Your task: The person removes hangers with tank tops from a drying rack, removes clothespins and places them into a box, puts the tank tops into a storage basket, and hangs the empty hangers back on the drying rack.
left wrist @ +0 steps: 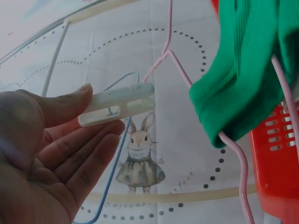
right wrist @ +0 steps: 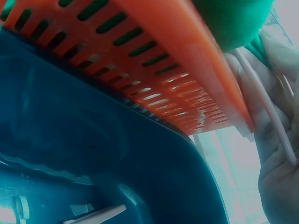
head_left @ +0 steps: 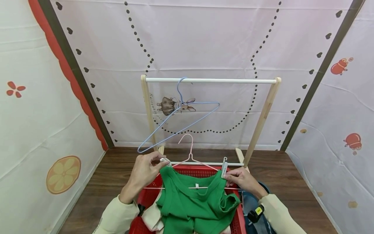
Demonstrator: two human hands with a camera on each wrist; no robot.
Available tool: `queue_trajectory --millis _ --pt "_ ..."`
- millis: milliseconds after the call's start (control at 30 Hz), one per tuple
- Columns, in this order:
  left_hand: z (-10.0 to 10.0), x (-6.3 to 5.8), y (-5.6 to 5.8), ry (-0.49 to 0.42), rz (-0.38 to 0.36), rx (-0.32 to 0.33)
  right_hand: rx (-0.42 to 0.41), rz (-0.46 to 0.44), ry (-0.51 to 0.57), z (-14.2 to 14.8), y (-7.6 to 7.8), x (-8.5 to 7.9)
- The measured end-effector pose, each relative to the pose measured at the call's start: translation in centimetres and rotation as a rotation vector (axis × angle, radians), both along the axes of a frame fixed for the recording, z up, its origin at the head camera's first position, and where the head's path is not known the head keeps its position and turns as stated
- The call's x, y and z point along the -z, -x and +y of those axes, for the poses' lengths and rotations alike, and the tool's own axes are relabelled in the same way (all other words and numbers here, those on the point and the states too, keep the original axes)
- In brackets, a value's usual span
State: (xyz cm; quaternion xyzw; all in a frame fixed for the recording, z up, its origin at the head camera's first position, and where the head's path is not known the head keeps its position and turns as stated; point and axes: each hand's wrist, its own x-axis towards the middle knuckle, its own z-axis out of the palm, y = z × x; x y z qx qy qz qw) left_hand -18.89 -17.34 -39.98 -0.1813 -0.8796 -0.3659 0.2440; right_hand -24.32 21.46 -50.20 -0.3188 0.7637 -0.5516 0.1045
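A green tank top [head_left: 198, 198] hangs on a pink hanger [head_left: 191, 151], its hook pointing up and its lower bar crossing the garment. My left hand [head_left: 146, 172] pinches a white clothespin [left wrist: 117, 105] between thumb and fingers, beside the left shoulder strap; the left wrist view shows it apart from the fabric. On the right strap stands another pale clothespin [head_left: 224, 168] with a small hook on top. My right hand [head_left: 242, 178] pinches the strap just beneath that clothespin. In the right wrist view its fingertips meet the green fabric beside the pink hanger bar, partly hidden.
Under the garment is a red slotted basket [head_left: 241, 217] holding pale cloth. A blue bin [right wrist: 93, 121] with pale clips inside stands to its right. Behind, a blue hanger [head_left: 191, 125] hangs from the white rail [head_left: 228, 80] of a wooden rack [head_left: 264, 113].
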Motion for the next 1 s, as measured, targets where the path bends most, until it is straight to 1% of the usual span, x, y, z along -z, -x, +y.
queue_trajectory --millis 200,333,433,500,533,600,733,767,867,1000 --pt "0.8 -0.4 -0.6 -0.006 -0.068 0.032 0.027 -0.017 -0.027 0.0 0.0 0.1" --pt "1.3 -0.5 -0.8 -0.010 -0.072 0.053 0.015 -0.011 -0.025 0.0 0.1 0.0" --pt "1.7 -0.6 -0.9 -0.028 -0.074 0.088 0.008 -0.007 -0.020 0.0 0.0 0.0" --pt "2.0 -0.7 -0.9 -0.045 -0.089 0.114 0.004 -0.007 -0.013 0.0 0.0 0.0" --pt "2.0 -0.6 -0.9 -0.052 -0.095 0.127 0.004 -0.008 -0.012 -0.2 -0.2 -0.5" --pt "2.2 -0.7 -1.0 -0.074 -0.124 0.149 0.001 -0.011 -0.006 -0.3 -0.3 -0.6" --pt "2.7 -0.6 -1.2 -0.105 -0.145 0.176 -0.002 -0.019 -0.008 -0.3 -0.2 -0.5" --pt "2.8 -0.6 -1.3 -0.114 -0.147 0.185 -0.005 -0.022 -0.004 -0.1 0.0 -0.1" --pt "3.3 -0.5 -1.5 -0.134 -0.139 0.212 -0.010 -0.030 0.000 -0.1 0.1 -0.1" --pt "4.0 -0.4 -1.6 -0.134 -0.153 0.245 -0.006 -0.027 -0.004 -0.1 0.0 -0.1"
